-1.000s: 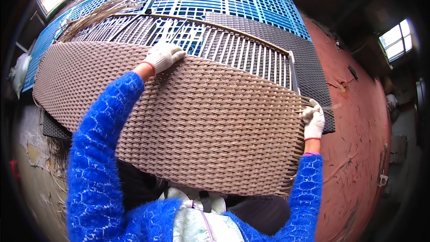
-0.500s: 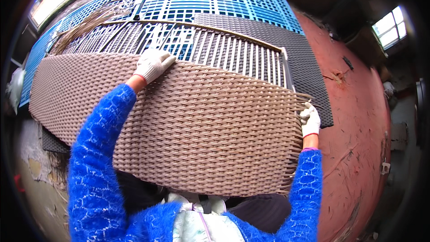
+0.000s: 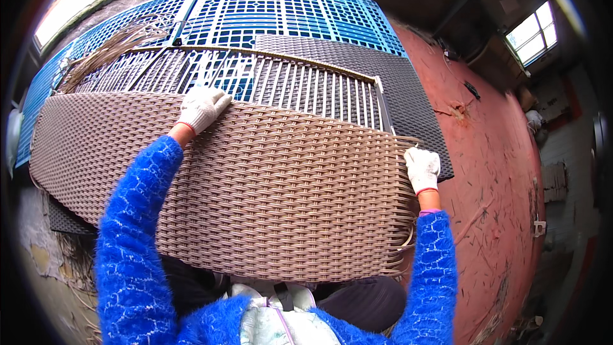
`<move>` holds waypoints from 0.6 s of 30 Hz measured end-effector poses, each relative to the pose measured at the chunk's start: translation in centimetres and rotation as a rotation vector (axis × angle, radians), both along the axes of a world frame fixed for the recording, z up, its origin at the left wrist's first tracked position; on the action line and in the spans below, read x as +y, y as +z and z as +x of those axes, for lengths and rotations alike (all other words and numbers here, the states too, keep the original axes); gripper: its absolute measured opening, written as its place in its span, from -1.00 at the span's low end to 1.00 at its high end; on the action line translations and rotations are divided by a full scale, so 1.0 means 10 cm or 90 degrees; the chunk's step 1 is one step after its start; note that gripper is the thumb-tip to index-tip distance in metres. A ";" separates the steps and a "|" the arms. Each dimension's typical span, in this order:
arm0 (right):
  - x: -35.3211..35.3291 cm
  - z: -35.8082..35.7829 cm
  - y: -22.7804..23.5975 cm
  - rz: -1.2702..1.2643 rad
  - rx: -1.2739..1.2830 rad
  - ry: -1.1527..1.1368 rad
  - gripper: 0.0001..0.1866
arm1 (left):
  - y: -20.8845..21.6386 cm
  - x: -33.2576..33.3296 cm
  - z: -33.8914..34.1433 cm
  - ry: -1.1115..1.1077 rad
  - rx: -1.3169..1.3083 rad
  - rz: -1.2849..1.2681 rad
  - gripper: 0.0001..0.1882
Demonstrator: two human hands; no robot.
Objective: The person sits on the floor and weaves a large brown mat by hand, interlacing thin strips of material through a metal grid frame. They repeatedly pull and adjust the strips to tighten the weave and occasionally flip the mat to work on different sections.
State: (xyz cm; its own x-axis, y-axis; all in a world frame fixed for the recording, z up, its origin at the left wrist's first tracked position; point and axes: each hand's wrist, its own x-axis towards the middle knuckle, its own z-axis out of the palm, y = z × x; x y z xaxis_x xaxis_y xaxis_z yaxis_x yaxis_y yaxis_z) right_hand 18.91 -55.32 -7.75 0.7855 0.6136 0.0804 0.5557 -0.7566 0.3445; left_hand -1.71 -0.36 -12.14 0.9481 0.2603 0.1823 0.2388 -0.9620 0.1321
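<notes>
A large brown woven rattan panel (image 3: pixel 274 198) lies across my lap and reaches away to the far left. My left hand (image 3: pixel 202 110), in a white knitted glove, grips the panel's far edge, its fingertips over the rim and partly hidden. At the panel's right edge, several loose strand ends (image 3: pixel 402 223) stick out. My right hand (image 3: pixel 423 167), also gloved, is closed near the upper right corner among these ends, with a thin strand (image 3: pixel 414 144) at its fingers. Behind the edge, pale parallel strands (image 3: pixel 313 92) run up to a straight rail (image 3: pixel 287 59).
Blue plastic grid pallets (image 3: pixel 281 13) stand beyond the panel. A dark grey woven piece (image 3: pixel 418 112) lies under the frame. A bundle of loose brown strands (image 3: pixel 105 61) rests at the far left. Reddish flooring (image 3: pixel 485 198) with scraps and a small dark object (image 3: pixel 472 91) spreads to the right.
The whole view has shifted, so the panel sits further left in the picture. My right hand has turned and its fingers are curled more tightly; my left hand stays on the edge.
</notes>
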 end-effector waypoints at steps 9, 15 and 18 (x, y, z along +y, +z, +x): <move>-0.13 0.09 -0.04 -0.013 0.148 -0.067 -0.75 | 0.05 -0.05 -0.03 -0.005 -0.012 -0.001 -0.58; -0.10 0.13 -0.07 0.266 -0.248 0.012 -0.86 | 0.08 -0.07 -0.04 -0.006 -0.013 -0.008 -0.61; -0.05 0.23 -0.27 1.038 0.387 -0.130 -0.66 | 0.08 -0.07 -0.03 -0.010 -0.024 -0.013 -0.61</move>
